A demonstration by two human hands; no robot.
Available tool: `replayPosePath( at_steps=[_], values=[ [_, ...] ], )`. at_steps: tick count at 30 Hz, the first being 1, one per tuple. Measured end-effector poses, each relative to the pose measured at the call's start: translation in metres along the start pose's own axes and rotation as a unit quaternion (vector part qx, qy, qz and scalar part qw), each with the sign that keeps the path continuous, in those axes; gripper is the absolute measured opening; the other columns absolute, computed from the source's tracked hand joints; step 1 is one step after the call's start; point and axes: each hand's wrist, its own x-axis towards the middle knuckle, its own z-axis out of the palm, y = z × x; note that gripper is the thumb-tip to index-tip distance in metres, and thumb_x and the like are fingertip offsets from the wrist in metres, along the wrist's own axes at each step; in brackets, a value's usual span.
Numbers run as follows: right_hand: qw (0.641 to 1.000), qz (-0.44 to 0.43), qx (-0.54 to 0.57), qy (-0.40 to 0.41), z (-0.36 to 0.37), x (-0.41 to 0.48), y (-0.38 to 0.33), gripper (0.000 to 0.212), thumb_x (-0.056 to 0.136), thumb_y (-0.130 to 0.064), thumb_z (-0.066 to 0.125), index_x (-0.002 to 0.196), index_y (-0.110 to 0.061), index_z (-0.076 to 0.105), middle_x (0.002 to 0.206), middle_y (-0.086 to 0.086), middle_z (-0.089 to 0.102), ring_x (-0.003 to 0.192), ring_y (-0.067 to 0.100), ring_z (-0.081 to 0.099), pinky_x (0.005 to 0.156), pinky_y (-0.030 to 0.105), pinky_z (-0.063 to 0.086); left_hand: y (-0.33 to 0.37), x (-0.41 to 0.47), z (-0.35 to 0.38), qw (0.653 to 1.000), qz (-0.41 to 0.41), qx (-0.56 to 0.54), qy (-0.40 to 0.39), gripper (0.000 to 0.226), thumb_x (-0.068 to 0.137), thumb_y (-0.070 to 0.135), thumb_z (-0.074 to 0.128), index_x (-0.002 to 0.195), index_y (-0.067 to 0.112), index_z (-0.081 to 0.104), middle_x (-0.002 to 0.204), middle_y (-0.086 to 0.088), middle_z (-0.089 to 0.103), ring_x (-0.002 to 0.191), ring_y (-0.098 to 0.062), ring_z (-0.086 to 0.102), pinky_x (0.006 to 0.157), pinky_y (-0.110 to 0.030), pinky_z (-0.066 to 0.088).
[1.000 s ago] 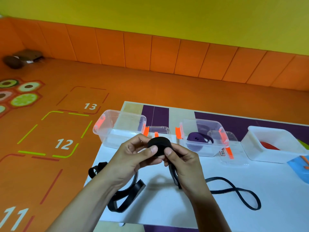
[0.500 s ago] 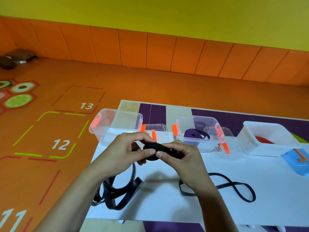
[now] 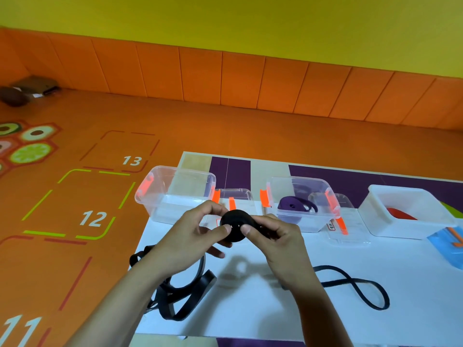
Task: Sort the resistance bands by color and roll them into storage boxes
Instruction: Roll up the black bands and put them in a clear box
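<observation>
You hold the rolled black band (image 3: 235,224) in the air between both hands, above the near half of the table and just in front of the row of boxes. Your left hand (image 3: 189,237) pinches the coil's left edge between thumb and curled forefinger, the other fingers loosely bent beneath. Your right hand (image 3: 279,237) grips it from the right, thumb on the coil's face and fingers curled round the strap behind. Under your left forearm lies a tangle of black bands (image 3: 181,296) at the table's left edge; how many are in it you cannot tell. One thin black loop (image 3: 355,286) lies flat beyond your right wrist. The white table (image 3: 250,316) has purple and cream panels along its far side. Three boxes stand in a row on it: an orange-latched clear box (image 3: 172,199) on the left, a second clear box (image 3: 302,196) with one purple band (image 3: 294,207) inside, and a white box (image 3: 406,221) with something red (image 3: 400,213) in it. Two clear lids (image 3: 236,196) lie between them, and a blue lid (image 3: 447,242) lies at the right edge. Around the table is an orange floor (image 3: 62,259) printed with squares numbered 11, 12 and 13, backed by orange padded panels (image 3: 200,76) under a yellow wall (image 3: 225,21).
</observation>
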Motion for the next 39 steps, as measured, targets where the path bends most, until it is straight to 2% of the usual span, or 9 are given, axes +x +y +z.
replayPosePath(
  at_steps=[3,7,11,13,18,23,28,32,39],
  values=[
    [0.999,0.004,-0.030,-0.040,-0.006,0.002,-0.004,0.018,0.085,-0.019,0.081,0.094,-0.035,0.083,0.085,0.002,0.069,0.076,0.011,0.061,0.071,0.015,0.043,0.006,-0.001,-0.012,0.991,0.050,0.126,0.012,0.014,0.092,0.023,0.074,0.105,0.027,0.071,0.106,0.007,0.071,0.067,-0.019,0.070,0.066,-0.038,0.061],
    [0.998,0.000,-0.036,-0.060,-0.004,0.006,-0.008,0.017,0.083,-0.019,0.083,0.092,-0.033,0.083,0.085,0.000,0.069,0.076,0.007,0.061,0.071,0.014,0.043,0.006,0.000,-0.017,0.987,0.069,0.142,-0.019,0.010,0.096,0.023,0.070,0.105,0.026,0.072,0.096,0.002,0.073,0.068,-0.020,0.071,0.069,-0.038,0.060],
    [0.999,0.019,-0.015,-0.039,0.001,0.009,-0.001,0.013,0.086,-0.021,0.081,0.091,-0.033,0.082,0.088,-0.001,0.069,0.077,0.009,0.061,0.075,0.022,0.047,-0.002,0.003,-0.014,0.984,0.064,0.164,-0.029,0.009,0.103,0.027,0.058,0.111,0.026,0.062,0.083,-0.001,0.074,0.073,-0.017,0.074,0.077,-0.032,0.058],
    [0.999,0.026,-0.017,-0.043,0.001,0.010,0.005,0.011,0.088,-0.022,0.078,0.092,-0.032,0.081,0.086,-0.001,0.068,0.073,0.010,0.057,0.072,0.025,0.047,-0.007,0.002,-0.011,0.987,0.056,0.146,-0.022,0.011,0.105,0.027,0.053,0.114,0.027,0.058,0.082,-0.001,0.075,0.078,-0.016,0.075,0.080,-0.027,0.055],
    [0.999,0.032,0.019,-0.022,0.003,0.009,0.014,0.011,0.091,-0.018,0.075,0.099,-0.023,0.080,0.082,-0.004,0.071,0.070,0.007,0.061,0.071,0.021,0.049,-0.013,0.004,-0.005,0.998,0.035,0.048,0.005,0.015,0.108,0.021,0.047,0.122,0.021,0.053,0.093,-0.008,0.078,0.087,-0.021,0.077,0.092,-0.037,0.055],
    [1.000,0.016,-0.006,-0.018,-0.003,0.012,0.012,0.010,0.094,-0.016,0.072,0.099,-0.022,0.078,0.077,-0.012,0.070,0.067,0.002,0.058,0.068,0.012,0.044,-0.014,0.008,0.007,0.998,0.009,-0.052,0.015,0.018,0.106,0.007,0.048,0.122,0.008,0.055,0.121,-0.011,0.063,0.084,-0.034,0.076,0.077,-0.040,0.063],
    [0.999,0.014,-0.018,-0.045,-0.014,0.014,0.009,0.008,0.093,-0.020,0.073,0.096,-0.023,0.079,0.072,-0.010,0.068,0.065,0.003,0.054,0.066,0.012,0.042,-0.012,0.013,-0.005,0.999,0.018,-0.031,0.041,0.021,0.092,0.010,0.072,0.113,0.008,0.070,0.100,-0.013,0.074,0.083,-0.034,0.076,0.069,-0.039,0.064],
    [0.998,0.019,0.050,-0.040,-0.012,0.016,0.009,0.009,0.090,-0.028,0.076,0.094,-0.022,0.080,0.069,-0.004,0.064,0.061,0.011,0.051,0.061,0.020,0.044,-0.012,0.014,0.001,0.992,0.033,-0.093,0.082,0.030,0.080,0.023,0.074,0.105,0.005,0.073,0.092,-0.017,0.077,0.077,-0.038,0.076,0.068,-0.035,0.064],
    [1.000,-0.005,0.007,-0.027,-0.013,0.017,0.005,0.011,0.094,-0.021,0.071,0.100,-0.024,0.081,0.077,-0.007,0.070,0.067,0.012,0.056,0.067,0.018,0.043,-0.009,0.013,0.004,0.997,0.017,-0.056,0.053,0.012,0.095,0.014,0.068,0.107,0.009,0.069,0.093,-0.007,0.071,0.082,-0.030,0.077,0.078,-0.044,0.064]
  ],
)
